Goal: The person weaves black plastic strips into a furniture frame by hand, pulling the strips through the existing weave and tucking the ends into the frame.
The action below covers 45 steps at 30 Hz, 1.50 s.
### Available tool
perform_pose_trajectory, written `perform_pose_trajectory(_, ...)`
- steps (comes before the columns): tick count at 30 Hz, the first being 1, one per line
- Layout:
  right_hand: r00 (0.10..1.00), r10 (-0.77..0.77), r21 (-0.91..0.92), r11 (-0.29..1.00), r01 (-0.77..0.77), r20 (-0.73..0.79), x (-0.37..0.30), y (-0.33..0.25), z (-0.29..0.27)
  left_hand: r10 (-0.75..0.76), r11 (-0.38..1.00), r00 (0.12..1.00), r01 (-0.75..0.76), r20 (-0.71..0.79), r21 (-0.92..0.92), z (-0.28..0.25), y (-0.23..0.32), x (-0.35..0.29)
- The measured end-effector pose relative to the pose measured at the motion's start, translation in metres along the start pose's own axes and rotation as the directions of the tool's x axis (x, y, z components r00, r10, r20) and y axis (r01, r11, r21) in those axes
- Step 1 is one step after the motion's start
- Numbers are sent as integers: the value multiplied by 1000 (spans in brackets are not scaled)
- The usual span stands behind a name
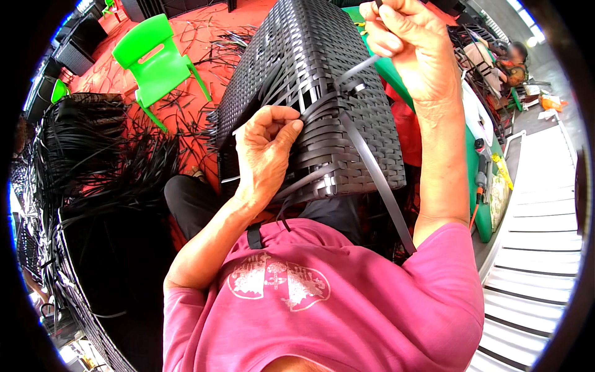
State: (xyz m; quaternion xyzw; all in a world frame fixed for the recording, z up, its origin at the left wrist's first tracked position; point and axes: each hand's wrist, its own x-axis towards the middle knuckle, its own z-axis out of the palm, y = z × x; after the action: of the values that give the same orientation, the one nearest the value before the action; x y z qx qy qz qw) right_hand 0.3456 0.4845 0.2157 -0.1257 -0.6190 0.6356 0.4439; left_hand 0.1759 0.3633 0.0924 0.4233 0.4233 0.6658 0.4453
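A black woven wicker furniture piece point(369, 127) stands tilted in front of me, its corner toward my lap. At that corner several flat black strips point(322, 139) lie across the weave, with small gaps between some. My left hand point(266, 149) is closed at the left face, thumb and forefinger pinched at the strips' edge. Raised at the upper right, my right hand point(409, 49) is closed on a black strip point(356, 70) pulled taut from the corner; its far end is partly hidden by the fingers. Another loose strip point(377, 167) curves down from the corner to my right sleeve.
A green plastic chair point(149, 56) stands on the red floor point(204, 40) among scattered strips. Bundled black strips point(93, 149) hang at the left. A green table point(486, 223) on the right holds a hand tool point(481, 170). Beyond are a white slatted surface point(536, 229) and another person point(511, 68).
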Motion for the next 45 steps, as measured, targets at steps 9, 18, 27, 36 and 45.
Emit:
perform_pose_trajectory(9,965,262,-899,422,-115,-1,-4,-6,27,235,920,970,-241,55,309,-9,-13,23)
perform_pose_trajectory(18,880,475,-982,171,-81,10,11,-5,37,353,922,933,-334,-72,195,11,-19,1)
perform_pose_trajectory(27,788,611,-991,-42,128,76,29,0,50,82,994,997,-83,9,77,8,-9,2)
perform_pose_trajectory(36,832,548,-995,85,49,88,18,17,48,-1,997,999,-2,53,73,1,-15,32)
perform_pose_trajectory(45,869,481,-987,152,45,113,7,24,41,272,531,890,-455,365,715,-9,-2,53)
